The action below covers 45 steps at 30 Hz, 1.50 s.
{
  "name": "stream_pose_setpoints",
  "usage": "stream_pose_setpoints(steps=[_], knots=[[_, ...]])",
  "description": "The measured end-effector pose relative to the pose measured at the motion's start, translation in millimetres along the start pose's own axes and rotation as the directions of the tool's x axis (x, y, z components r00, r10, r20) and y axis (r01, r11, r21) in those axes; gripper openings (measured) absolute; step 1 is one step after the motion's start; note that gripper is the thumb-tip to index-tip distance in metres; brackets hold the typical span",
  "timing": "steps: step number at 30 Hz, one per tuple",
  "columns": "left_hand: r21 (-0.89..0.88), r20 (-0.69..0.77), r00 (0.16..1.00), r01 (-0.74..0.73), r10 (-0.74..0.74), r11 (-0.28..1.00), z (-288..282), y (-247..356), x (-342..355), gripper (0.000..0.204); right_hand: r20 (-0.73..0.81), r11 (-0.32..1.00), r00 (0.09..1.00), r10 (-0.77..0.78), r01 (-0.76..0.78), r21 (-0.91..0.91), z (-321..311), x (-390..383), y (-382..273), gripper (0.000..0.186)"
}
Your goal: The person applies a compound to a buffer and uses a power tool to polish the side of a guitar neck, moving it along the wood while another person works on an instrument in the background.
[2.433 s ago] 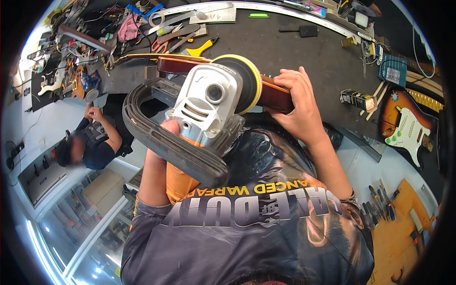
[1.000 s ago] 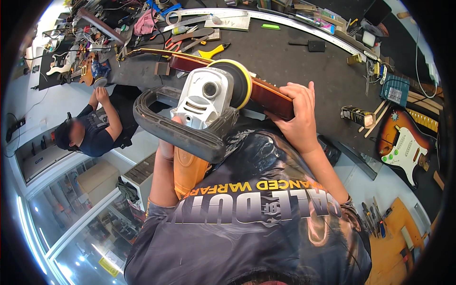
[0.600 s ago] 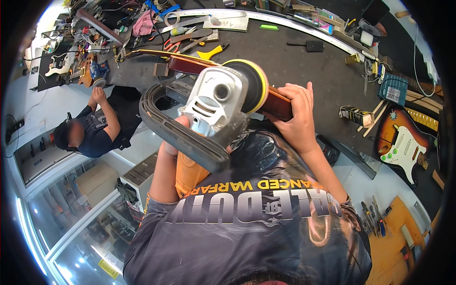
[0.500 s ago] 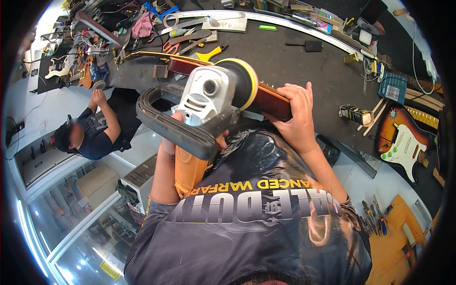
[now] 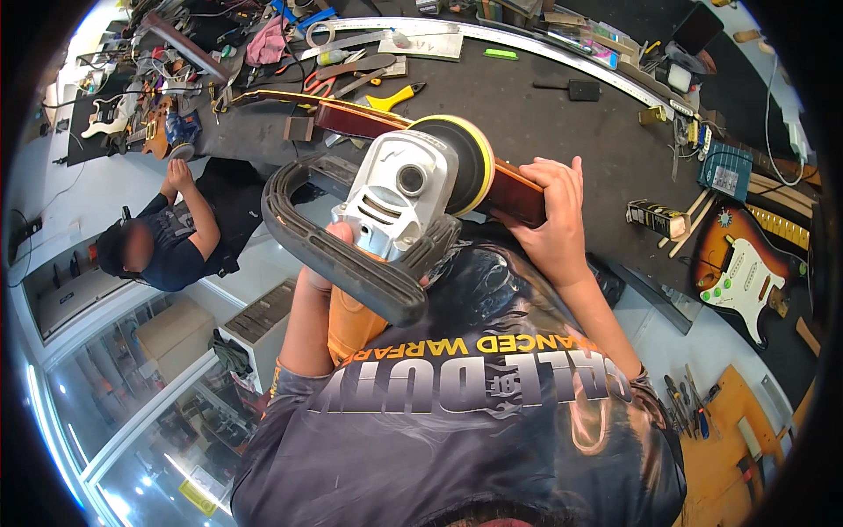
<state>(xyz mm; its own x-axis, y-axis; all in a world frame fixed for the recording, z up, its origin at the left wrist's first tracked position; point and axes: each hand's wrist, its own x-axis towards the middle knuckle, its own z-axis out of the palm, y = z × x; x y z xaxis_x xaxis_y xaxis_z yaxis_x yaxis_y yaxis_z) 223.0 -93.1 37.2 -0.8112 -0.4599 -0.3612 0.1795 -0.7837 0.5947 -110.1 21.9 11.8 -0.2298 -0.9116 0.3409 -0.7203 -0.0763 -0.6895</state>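
A rotary polisher (image 5: 397, 189) with a silver gear head, black loop handle and orange body is in front of me, held by my left hand (image 5: 327, 263), whose fingers are mostly hidden under the tool. Its round yellow-rimmed pad (image 5: 470, 171) sits against a glossy red-brown wooden guitar (image 5: 518, 186), whose long neck reaches toward the upper left. My right hand (image 5: 549, 211) grips the guitar's right end, fingers curled over the top and thumb below. How pad and wood meet is hidden by the tool.
A co-worker (image 5: 176, 237) works at the left near a white guitar (image 5: 107, 114). The dark bench (image 5: 615, 140) holds pliers, a yellow brush (image 5: 391, 95), cluttered tools and a long metal rule (image 5: 527, 39). At right lie a box (image 5: 654, 220) and a sunburst guitar (image 5: 751, 272).
The polisher and pad have shifted slightly back and forth along the guitar, now a little right and lower than half a second ago. My right hand keeps its grip.
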Motion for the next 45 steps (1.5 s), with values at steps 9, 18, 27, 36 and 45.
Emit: stream_pose_setpoints(steps=[9,18,27,36,45], knots=[[0.012,-0.228,0.971,-0.066,0.067,0.998,-12,-7,-9,0.098,-0.01,1.0,1.0,-0.006,0.005,-0.012,0,1,2,0.07],[0.139,-0.235,0.967,-0.064,0.096,0.988,-3,-9,-21,0.094,0.015,0.999,0.999,-0.033,0.032,0.018,0,3,3,0.071],[-0.015,-0.125,0.982,-0.142,0.139,0.99,48,19,-26,0.117,0.03,0.998,0.999,-0.043,0.042,0.055,-5,1,12,0.069],[0.053,-0.053,0.997,-0.051,0.054,0.997,38,27,-24,0.113,-0.109,0.984,0.978,0.178,-0.175,0.042,7,-22,2,0.069],[0.114,-0.005,0.997,-0.074,0.075,0.991,51,25,-7,0.105,-0.102,0.984,0.98,0.171,-0.163,0.077,10,-26,15,0.069]])
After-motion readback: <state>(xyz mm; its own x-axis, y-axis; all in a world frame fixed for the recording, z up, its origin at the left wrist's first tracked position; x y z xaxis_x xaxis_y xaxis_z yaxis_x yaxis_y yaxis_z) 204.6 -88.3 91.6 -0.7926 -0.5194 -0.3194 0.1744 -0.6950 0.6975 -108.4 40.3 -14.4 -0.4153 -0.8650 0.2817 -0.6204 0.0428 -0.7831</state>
